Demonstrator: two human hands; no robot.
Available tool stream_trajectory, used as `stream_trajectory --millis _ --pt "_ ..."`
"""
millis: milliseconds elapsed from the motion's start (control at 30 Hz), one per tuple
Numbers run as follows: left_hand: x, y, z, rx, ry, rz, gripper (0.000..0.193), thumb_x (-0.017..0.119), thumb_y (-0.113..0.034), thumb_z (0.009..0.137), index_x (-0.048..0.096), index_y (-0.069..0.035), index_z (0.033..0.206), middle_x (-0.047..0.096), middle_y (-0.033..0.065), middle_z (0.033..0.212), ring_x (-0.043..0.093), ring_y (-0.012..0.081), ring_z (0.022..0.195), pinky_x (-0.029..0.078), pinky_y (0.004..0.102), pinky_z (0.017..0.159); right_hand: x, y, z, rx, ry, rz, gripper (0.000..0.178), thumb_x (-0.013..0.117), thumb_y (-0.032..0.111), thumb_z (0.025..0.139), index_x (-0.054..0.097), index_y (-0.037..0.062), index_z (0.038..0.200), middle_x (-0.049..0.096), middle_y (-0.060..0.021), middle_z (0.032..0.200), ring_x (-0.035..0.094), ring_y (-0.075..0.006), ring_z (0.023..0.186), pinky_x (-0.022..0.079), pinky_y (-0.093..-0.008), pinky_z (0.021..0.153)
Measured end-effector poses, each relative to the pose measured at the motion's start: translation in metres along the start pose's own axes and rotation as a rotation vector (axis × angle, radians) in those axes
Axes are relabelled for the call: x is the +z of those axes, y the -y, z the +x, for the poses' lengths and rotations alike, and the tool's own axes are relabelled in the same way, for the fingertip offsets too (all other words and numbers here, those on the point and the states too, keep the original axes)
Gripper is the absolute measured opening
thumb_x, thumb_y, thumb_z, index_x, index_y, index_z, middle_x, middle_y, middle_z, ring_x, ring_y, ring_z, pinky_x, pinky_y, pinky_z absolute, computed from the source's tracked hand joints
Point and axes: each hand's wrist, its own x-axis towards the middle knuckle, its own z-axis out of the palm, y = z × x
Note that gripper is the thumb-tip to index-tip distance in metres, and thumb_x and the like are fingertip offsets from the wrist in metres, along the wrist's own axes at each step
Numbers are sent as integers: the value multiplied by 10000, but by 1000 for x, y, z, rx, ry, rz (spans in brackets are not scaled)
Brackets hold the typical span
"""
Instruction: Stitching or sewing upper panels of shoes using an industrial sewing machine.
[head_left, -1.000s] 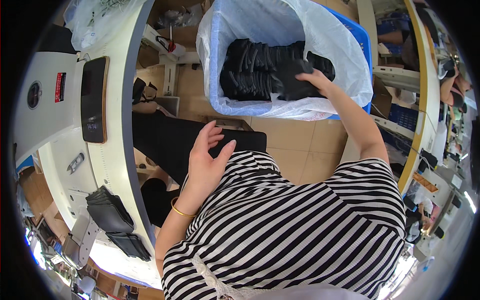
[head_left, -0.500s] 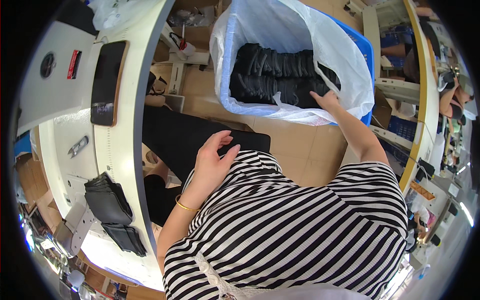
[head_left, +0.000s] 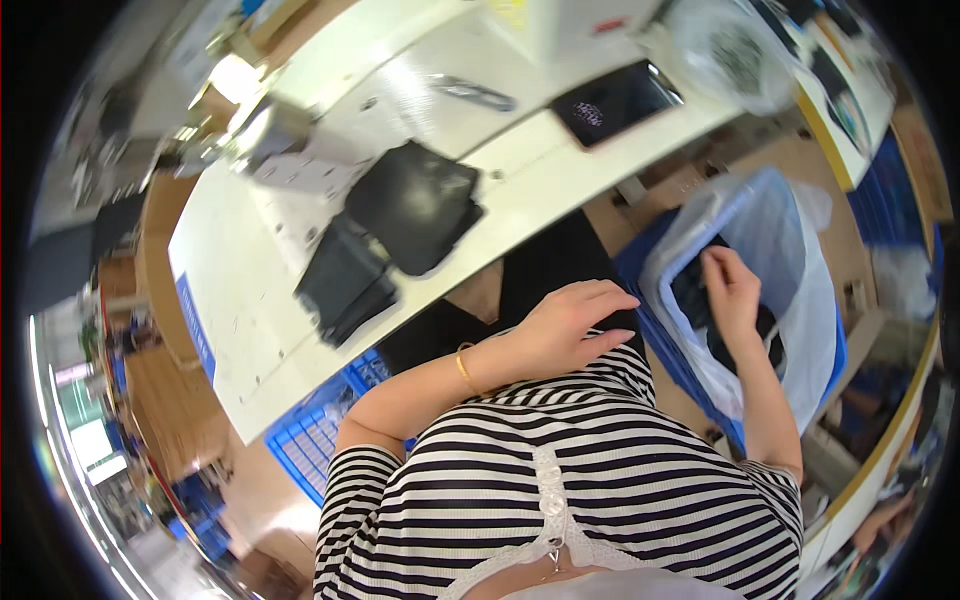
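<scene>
My right hand (head_left: pixel 732 290) reaches into a blue bin (head_left: pixel 838 350) lined with a whitish plastic bag (head_left: pixel 812 290). Its fingers curl against black pieces (head_left: pixel 690 290) inside; whether one is gripped is hidden. Over my lap, my left hand (head_left: pixel 575 325) has its fingers stretched out and the thumb apart, holding nothing. A gold bangle (head_left: pixel 466 370) circles that wrist. On the white table (head_left: pixel 540 165) lie two neighbouring stacks of flat black pieces, a larger stack (head_left: pixel 415 210) and a smaller stack (head_left: pixel 348 280) near the table edge.
A phone (head_left: pixel 615 103) and a small metal thread snipper (head_left: pixel 474 92) lie on the table beyond the stacks. A clear plastic bag (head_left: pixel 735 55) sits at the table's far right end. Below the left edge stands a blue plastic crate (head_left: pixel 315 435). Sewing-machine parts (head_left: pixel 275 130) rise at the left.
My view has swung left toward the table, so the bin now appears at the right. My right hand is still in the bin, its fingers more curled. The left hand stays over my lap.
</scene>
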Motion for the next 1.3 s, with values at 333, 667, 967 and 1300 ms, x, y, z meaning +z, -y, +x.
stream_trajectory --millis 333,667,967,1300 --pt "-177 -4 -126 -476 -964 884 274 673 -138 899 627 17 1122 627 156 1097 593 324 1036 469 367 896 191 235 85 -719 115 -13 407 788 227 769 637 -12 1062 600 -122 951 569 -307 902 466 -407 796" --pt "-181 25 -134 -410 -877 930 280 727 -128 826 658 25 1050 605 114 1026 602 308 931 487 400 815 218 236 73 -791 16 -61 346 760 167 793 644 -16 1063 584 -113 1004 565 -291 923 455 -397 790" --pt "-189 16 -137 -244 -862 954 152 725 8 805 637 18 928 649 118 979 641 288 897 517 344 771 219 232 76 -790 47 34 293 736 107 803 623 -7 1048 586 -118 966 573 -304 909 456 -399 788" --pt "-210 4 -150 -176 -977 14 82 666 64 879 630 11 929 612 2 845 577 70 773 476 212 713 216 234 87 -775 187 72 288 708 62 812 608 15 1078 586 -135 965 581 -325 897 467 -401 786"
